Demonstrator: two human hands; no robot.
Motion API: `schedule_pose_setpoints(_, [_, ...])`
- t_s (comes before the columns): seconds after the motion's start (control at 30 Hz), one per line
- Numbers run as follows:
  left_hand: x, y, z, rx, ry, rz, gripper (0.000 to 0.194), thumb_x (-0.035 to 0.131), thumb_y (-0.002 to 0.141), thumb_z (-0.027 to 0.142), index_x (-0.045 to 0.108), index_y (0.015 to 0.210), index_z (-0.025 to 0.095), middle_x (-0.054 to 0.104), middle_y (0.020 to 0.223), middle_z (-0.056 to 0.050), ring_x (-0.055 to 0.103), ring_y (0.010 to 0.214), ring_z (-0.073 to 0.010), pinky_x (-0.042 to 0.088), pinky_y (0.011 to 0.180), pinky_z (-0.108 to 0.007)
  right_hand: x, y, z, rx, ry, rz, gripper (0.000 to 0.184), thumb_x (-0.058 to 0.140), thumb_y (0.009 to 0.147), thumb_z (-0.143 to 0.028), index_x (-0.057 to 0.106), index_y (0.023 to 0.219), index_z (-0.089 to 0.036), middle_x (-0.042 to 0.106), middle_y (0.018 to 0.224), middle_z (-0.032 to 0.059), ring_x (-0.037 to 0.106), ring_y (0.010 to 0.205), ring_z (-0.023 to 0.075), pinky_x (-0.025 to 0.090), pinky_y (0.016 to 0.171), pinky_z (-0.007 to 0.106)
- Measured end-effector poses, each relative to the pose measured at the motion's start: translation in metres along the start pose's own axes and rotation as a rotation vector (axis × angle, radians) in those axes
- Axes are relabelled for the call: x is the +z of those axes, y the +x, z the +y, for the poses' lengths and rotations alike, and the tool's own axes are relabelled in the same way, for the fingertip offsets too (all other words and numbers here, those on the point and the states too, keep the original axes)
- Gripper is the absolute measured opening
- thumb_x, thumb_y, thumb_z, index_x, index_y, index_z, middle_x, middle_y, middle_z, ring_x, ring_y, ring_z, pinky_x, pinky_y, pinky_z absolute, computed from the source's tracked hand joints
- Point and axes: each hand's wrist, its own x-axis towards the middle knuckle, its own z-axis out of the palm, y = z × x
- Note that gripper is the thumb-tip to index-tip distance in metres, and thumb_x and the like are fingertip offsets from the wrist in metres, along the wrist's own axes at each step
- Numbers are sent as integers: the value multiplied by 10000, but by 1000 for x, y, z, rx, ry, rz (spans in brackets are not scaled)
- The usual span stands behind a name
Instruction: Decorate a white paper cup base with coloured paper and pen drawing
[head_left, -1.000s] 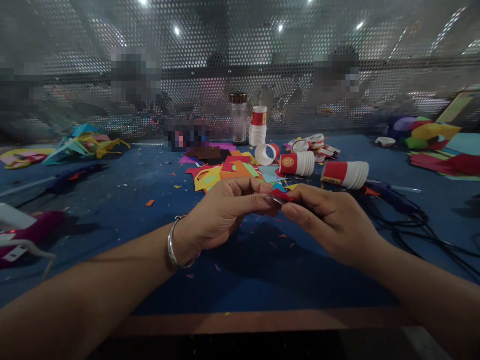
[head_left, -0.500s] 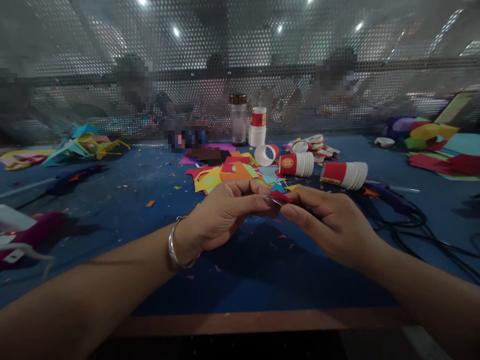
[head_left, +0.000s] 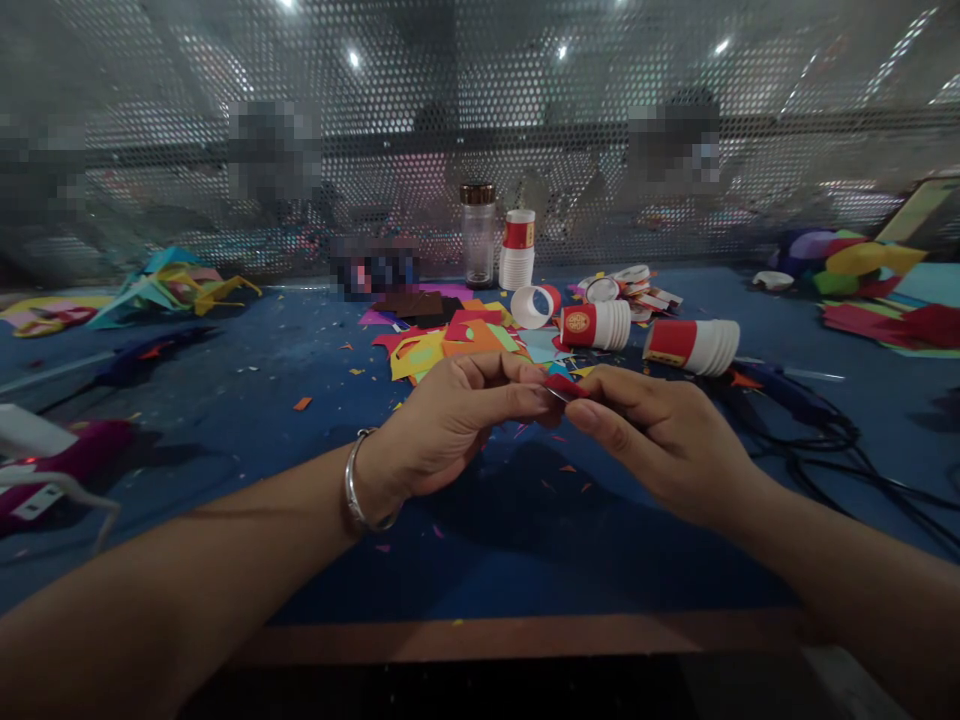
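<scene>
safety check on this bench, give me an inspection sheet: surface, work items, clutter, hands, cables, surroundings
Surface: blue tabletop littered with small scraps; spills, nothing seen
Work items: red paper piece with a thin metal item, its type unclear
Clutter: coloured paper pile; two cup stacks tipped over; upright cup stack; lidded bottle
Hands: left hand and right hand both pinching the red piece
Cables: black cables loosely looped, right; white cable, left
Surroundings: perforated metal screen; blurred figures beyond
</scene>
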Motion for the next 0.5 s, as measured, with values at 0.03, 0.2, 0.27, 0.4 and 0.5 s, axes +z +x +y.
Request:
schedule_pose_setpoints(0.03, [0,0,0,1,-3,5,172,866,673,176,707,727,138,716,737,2,662,726,-101,500,774,-231,0,0,0,-2,-4,-4,376,487,1015,-456,565,747,-203,503,598,-38,464,538,107,344,517,259])
schedule_pose_setpoints(0.2, [1,0,0,-4,-21,24,171,859,658,159,694,702,144,712,714,9,654,716,-100,492,773,-233,-1,0,-1,27,-1,-7,403,471,1009,-484,588,758,-191,500,602,-34,465,537,110,342,511,264])
schedule_pose_setpoints(0.27, [2,1,0,-3,-20,29,157,847,665,155,694,695,147,714,709,9,655,714,-102,491,781,-242,-1,1,-2,33,1,-12,384,477,1005,-460,590,757,-190,500,603,-34,461,534,108,344,511,262])
schedule_pose_setpoints(0.4, [2,2,-1,14,-13,47,137,832,662,146,699,690,147,717,719,6,644,706,-100,473,750,-241,0,2,-1,54,43,-19,386,490,997,-474,577,741,-197,511,616,-31,462,538,107,346,506,255])
schedule_pose_setpoints(0.5, [0,3,-1,36,-6,71,149,831,658,154,684,680,148,708,706,11,629,685,-94,457,711,-232,1,3,0,65,74,-20,392,492,996,-488,568,738,-202,502,629,-29,459,550,111,348,510,257])
